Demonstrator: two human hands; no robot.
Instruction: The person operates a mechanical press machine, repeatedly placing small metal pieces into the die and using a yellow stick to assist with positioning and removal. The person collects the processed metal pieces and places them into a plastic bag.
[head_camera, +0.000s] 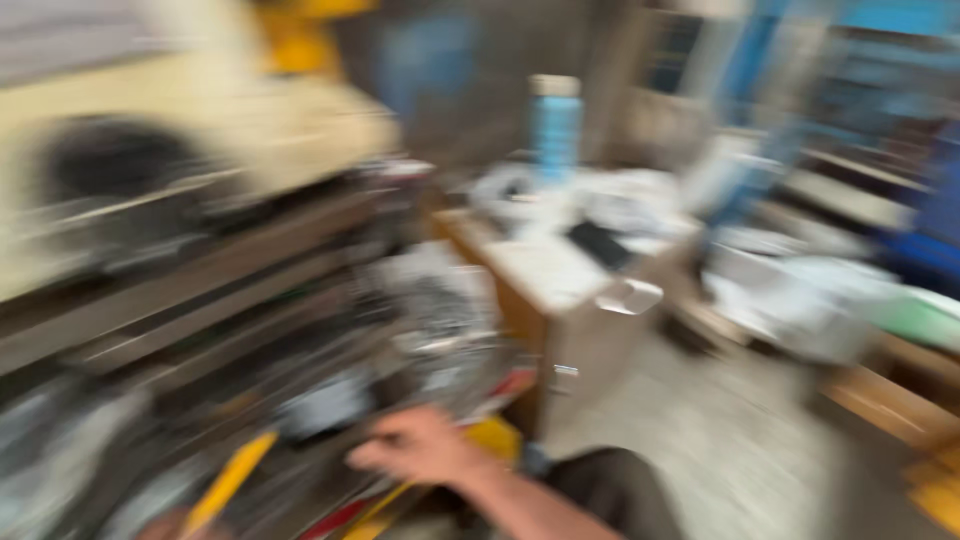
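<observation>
The whole view is smeared by motion. My right hand reaches left from the bottom middle, fingers curled, over a cluttered workbench of grey metal parts. Whether it holds anything is lost in the blur. A yellow-handled tool lies just left of it. A skin-coloured patch at the bottom left edge may be my left hand, touching the end of that yellow handle.
A big beige machine fills the upper left. A wooden table ahead carries a blue bottle, papers and a flat black object. Concrete floor lies to the right, with wooden boards and blue shelving beyond.
</observation>
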